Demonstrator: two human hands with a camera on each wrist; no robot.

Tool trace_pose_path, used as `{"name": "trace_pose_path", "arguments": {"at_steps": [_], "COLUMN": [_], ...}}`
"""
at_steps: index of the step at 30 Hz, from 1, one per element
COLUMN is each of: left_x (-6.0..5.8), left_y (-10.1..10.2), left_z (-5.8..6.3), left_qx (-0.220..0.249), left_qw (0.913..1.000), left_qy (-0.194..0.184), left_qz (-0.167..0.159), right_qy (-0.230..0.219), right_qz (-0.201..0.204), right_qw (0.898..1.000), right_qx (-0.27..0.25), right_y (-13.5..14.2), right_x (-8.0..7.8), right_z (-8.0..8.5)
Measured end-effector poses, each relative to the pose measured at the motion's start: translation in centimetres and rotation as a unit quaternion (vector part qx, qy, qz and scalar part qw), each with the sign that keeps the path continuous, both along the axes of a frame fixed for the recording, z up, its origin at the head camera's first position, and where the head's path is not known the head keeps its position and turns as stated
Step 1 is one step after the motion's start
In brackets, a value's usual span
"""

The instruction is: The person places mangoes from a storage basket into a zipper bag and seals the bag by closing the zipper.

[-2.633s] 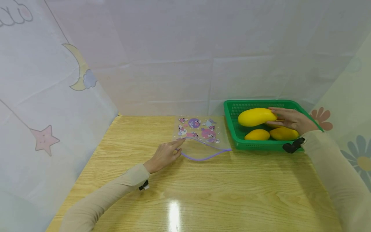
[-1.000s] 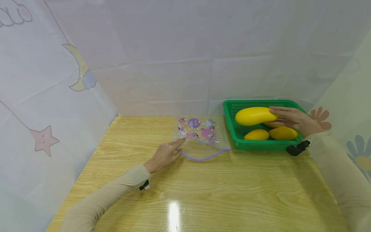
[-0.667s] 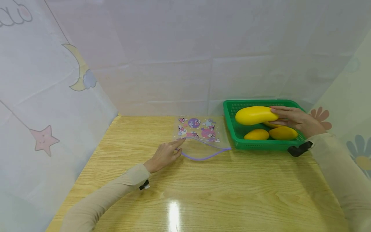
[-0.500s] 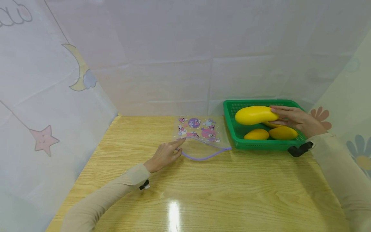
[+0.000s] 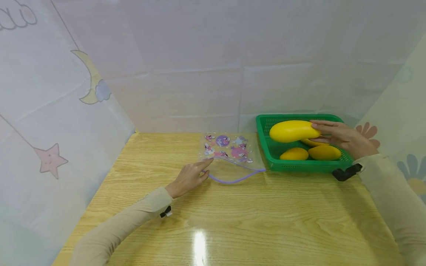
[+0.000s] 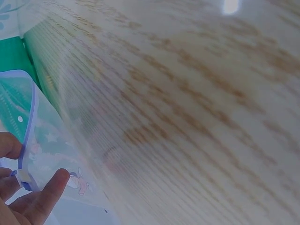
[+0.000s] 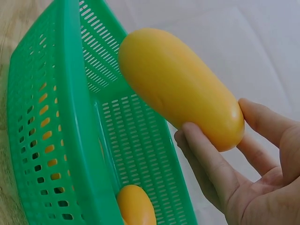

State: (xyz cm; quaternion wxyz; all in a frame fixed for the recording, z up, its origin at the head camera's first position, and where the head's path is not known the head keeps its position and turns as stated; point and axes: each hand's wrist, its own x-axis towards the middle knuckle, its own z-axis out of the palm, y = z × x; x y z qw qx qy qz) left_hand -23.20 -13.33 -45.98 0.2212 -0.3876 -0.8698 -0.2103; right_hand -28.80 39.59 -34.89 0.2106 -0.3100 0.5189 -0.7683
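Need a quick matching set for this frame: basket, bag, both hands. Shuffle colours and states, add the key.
Column one
1. Basket
2. Bag
3. Left hand
4. Right hand

Column two
A. Touches one end of a purple-edged mouth
B. Holds a long yellow fruit by one end
C. Clear, with printed pictures
D. Green, with slotted walls

Pairs: 1-D, 2-C, 3-A, 4-B
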Motion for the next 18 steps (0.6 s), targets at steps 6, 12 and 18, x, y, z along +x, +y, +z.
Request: {"name": "trace_pose_path", "arguments": {"at_steps": [6,12,18], "left_x": [0.0,0.0,0.0], "left_y": [-0.1,0.0,0.0], "left_z": [0.0,0.1,0.1], "left_qx": [0.001,0.004,0.001], "left_qw": [1.0000,1.0000,1.0000], "left_qy": [-0.003,-0.003,-0.008], "left_qz": [-0.001,0.001,0.002], "right_qy": [-0.161,-0.184,-0.185], "right_qz": [-0.143,-0.178,-0.192], "right_qw": [0.965,0.953,0.949], "right_qx": [0.148,0.161,0.165], "right_y": [-0.6,-1.1,-1.5], "right_x": [-0.5,-0.1,0.2], "right_z": [1.5,1.9,1.9]}}
